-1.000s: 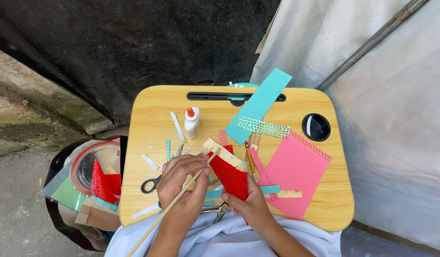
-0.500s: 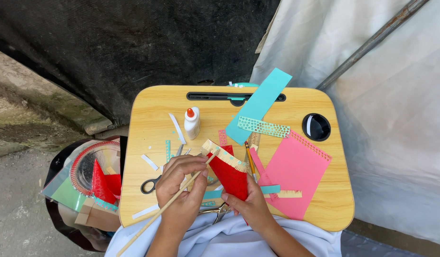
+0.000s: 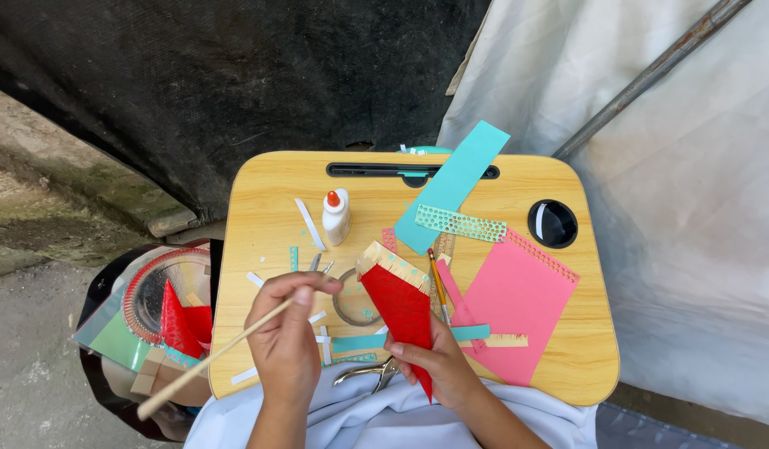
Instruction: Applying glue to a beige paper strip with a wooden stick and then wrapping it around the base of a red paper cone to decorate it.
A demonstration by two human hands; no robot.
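My left hand (image 3: pixel 289 337) grips a thin wooden stick (image 3: pixel 205 359) that slants down to the lower left, its upper tip at my fingertips. My right hand (image 3: pixel 438 366) holds a red paper cone (image 3: pixel 398 306) by its lower point; the cone has a tan fringed band along its top edge. Both hands hover over the near edge of a small wooden lap table (image 3: pixel 259 224). A white glue bottle (image 3: pixel 335 217) with a red cap stands behind my left hand. A clear tape ring (image 3: pixel 351 303) lies between the hands, partly hidden by the cone.
On the table lie a pink paper sheet (image 3: pixel 517 303), a long teal strip (image 3: pixel 451 185), a perforated teal strip (image 3: pixel 459 223), a pencil (image 3: pixel 437 278), paper scraps and metal scissors (image 3: pixel 363 374). A round black cup hole (image 3: pixel 552 223) is at the right. A basket of paper (image 3: pixel 155 316) sits at the left.
My left hand has pulled the stick away from the cone and turned it, so its tip no longer touches the tan band. The right hand still holds the cone.
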